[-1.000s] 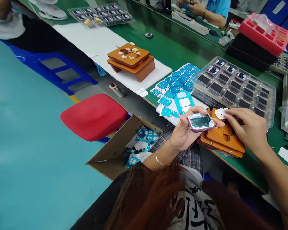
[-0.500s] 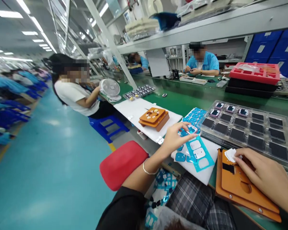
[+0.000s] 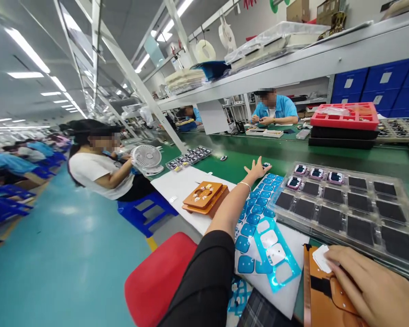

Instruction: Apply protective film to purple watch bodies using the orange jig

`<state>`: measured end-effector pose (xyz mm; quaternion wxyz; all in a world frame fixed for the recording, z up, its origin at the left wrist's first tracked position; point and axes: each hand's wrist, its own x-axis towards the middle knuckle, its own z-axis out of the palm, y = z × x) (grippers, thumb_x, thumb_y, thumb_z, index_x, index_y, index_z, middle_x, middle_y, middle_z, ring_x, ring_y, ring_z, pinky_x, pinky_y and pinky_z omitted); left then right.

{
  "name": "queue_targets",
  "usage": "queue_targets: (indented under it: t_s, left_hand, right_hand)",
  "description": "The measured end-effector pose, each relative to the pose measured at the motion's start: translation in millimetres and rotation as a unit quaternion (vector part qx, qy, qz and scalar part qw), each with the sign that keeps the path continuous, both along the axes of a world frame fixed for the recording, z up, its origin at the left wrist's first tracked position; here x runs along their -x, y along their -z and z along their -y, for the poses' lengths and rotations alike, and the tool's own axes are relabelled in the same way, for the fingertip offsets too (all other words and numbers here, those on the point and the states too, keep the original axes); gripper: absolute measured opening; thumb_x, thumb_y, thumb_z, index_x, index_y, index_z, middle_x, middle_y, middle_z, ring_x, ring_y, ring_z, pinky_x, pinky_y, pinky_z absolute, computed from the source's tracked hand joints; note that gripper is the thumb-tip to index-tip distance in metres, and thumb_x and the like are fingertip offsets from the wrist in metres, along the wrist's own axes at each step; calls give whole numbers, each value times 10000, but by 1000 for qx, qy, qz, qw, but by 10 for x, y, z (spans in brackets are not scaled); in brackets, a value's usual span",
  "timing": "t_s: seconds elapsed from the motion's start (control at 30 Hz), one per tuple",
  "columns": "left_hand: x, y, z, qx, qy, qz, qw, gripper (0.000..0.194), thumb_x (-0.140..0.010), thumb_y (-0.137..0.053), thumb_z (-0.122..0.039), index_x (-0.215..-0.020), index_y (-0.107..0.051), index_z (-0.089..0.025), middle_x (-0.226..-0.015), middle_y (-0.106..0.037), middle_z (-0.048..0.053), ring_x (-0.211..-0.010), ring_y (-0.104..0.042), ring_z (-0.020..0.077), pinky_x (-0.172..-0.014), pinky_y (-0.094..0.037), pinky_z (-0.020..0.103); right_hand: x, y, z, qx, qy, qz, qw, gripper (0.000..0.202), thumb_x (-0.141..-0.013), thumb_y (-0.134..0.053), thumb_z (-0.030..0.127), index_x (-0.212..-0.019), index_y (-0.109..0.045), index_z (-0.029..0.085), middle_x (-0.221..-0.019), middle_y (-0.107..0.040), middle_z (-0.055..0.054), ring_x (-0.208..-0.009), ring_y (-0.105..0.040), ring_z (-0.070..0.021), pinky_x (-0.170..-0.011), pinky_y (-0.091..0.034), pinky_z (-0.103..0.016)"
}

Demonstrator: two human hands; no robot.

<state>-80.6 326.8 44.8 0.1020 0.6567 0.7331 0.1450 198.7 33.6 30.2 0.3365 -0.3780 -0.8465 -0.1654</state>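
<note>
My left hand [image 3: 255,170] reaches far over the green work surface with its fingers spread. Between thumb and index finger, right by the thumb, is a small dark-faced device [image 3: 266,165]; the fingers are not closed round it. My right hand [image 3: 364,277] pinches a few thin white rounded cards [image 3: 321,259] over an orange fixture block [image 3: 327,302]. A blue sticker sheet with cut-out windows [image 3: 286,256] lies nearer me, on a larger sheet of blue stickers [image 3: 247,230].
A clear tray [image 3: 327,218] with dark pads holds several devices at its far left. Another orange fixture [image 3: 204,196] stands on white foam [image 3: 177,181]. Nearby are a red stool [image 3: 163,281], a fan [image 3: 146,156] and a seated person [image 3: 98,168]. Red and black trays [image 3: 344,116] are stacked beyond.
My left hand has moved forward and away from the blue sheet with the device, and its fingers have spread. My right hand keeps the white cards over the fixture. The view has shifted.
</note>
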Motion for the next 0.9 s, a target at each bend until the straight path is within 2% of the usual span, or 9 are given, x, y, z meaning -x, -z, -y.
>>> queue_targets:
  t_s: [0.1, 0.2, 0.33, 0.4, 0.5, 0.57, 0.67, 0.77, 0.9]
  left_hand:
    - [-3, -49, 32, 16, 33, -27, 999, 614, -1008, -358, -495, -1547, -285, -212, -1621, -314, 148, -1539, -219, 329, -1199, -227, 654]
    - [100, -166, 378, 11, 93, -55, 994, 560, -1000, -366, -451, -1508, -372, -214, -1642, -268, 115, -1562, -131, 316, -1227, -172, 623]
    - [291, -217, 1374, -6, 154, -62, 986, 540, -986, -410, -487, -1404, -487, -155, -1505, -493, 166, -1431, -433, 309, -1197, -322, 487]
    - [340, -130, 1969, -34, 186, -50, 981, 571, -968, -443, -533, -1392, -476, -152, -1431, -559, 164, -1339, -522, 293, -1146, -390, 471]
    - [312, 117, 2701, -153, 247, 4, 957, 503, -922, -550, -548, -1254, -559, -170, -1314, -623, 154, -1242, -567, 292, -1059, -459, 484]
    - [231, 290, 2983, -186, 204, 26, 961, 462, -889, -615, -542, -1186, -596, -189, -1277, -632, 140, -1215, -558, 292, -1048, -456, 492]
    - [33, 443, 3112, -152, 50, 18, 987, 527, -827, -682, -573, -1192, -621, -199, -1321, -597, 143, -1234, -509, 340, -1027, -448, 549]
    - [-194, 453, 3057, -86, -84, -11, 993, 673, -788, -692, -631, -1281, -596, -183, -1430, -512, 165, -1319, -416, 398, -1043, -407, 605]
    - [-380, 409, 2987, -43, -125, -20, 991, 747, -826, -643, -633, -1399, -512, -172, -1505, -434, 178, -1375, -347, 403, -1083, -354, 604]
  right_hand:
    - [1, -6, 4, -5, 4, 7, 1000, 370, -951, -333, 142, -931, -693, 225, -953, -777, 5, -724, -748, -128, -513, -548, -195]
    - [10, 11, 26, 29, 22, 10, 999, 348, -968, -356, 171, -969, -700, 228, -1002, -768, 0, -726, -742, -130, -496, -535, -223]
    - [8, 55, 48, 65, 34, 31, 997, 321, -1006, -367, 226, -1006, -688, 226, -1021, -756, 2, -735, -737, -162, -489, -513, -284]
    - [1, 61, 48, 83, 43, 36, 995, 315, -1022, -368, 263, -1017, -681, 228, -1035, -754, 7, -758, -739, -176, -490, -503, -298]
    - [-9, 24, 34, 126, 54, 16, 990, 310, -1033, -377, 315, -1015, -681, 258, -1041, -758, 43, -759, -741, -167, -474, -482, -289]
    - [-11, -21, 17, 171, 53, -5, 984, 288, -1028, -404, 338, -1000, -687, 289, -1041, -759, 77, -765, -741, -157, -492, -491, -278]
    - [-14, -68, -11, 211, 50, -22, 976, 262, -1008, -452, 350, -965, -706, 304, -1037, -760, 90, -788, -737, -165, -536, -514, -285]
    - [-29, -63, -28, 188, 50, -10, 981, 276, -1002, -457, 333, -974, -728, 285, -1099, -752, 56, -866, -738, -195, -587, -543, -309]
    - [-60, -61, -22, 131, 46, 33, 990, 301, -1002, -442, 294, -986, -739, 247, -1175, -726, 5, -851, -736, -210, -570, -545, -322]
